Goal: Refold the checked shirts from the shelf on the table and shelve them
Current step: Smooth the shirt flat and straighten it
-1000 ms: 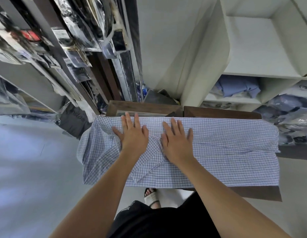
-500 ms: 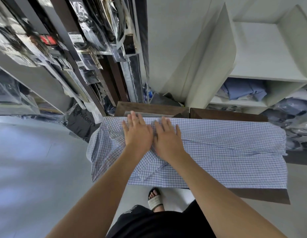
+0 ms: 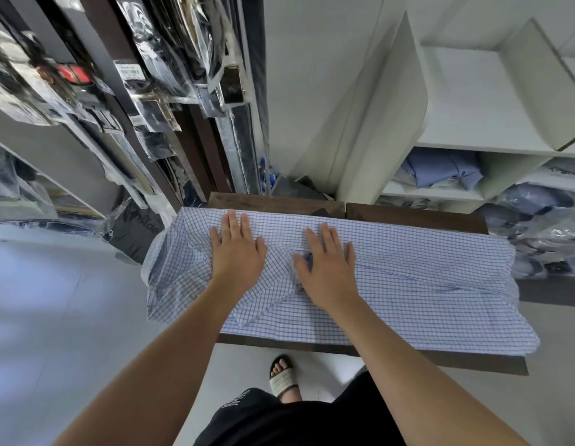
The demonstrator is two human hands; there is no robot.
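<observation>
White shelf unit [image 3: 456, 123] at upper right, folded plain blue shirts [image 3: 440, 169] in one compartment. Dark brown wooden table [image 3: 408, 217] in front. Spread across the table, white shirt with blue checks [image 3: 424, 284], left end draping off the edge. Left hand [image 3: 237, 255] and right hand [image 3: 328, 268] apart, fingers straight, pressed palm-down on the shirt.

Table [image 3: 414, 216] mostly beneath checked shirt [image 3: 418, 284]

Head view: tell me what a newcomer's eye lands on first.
A checked shirt lies spread over the brown table at centre. The left hand and right hand press flat on it, side by side. A blue shirt sits on the white shelf, upper right.
</observation>
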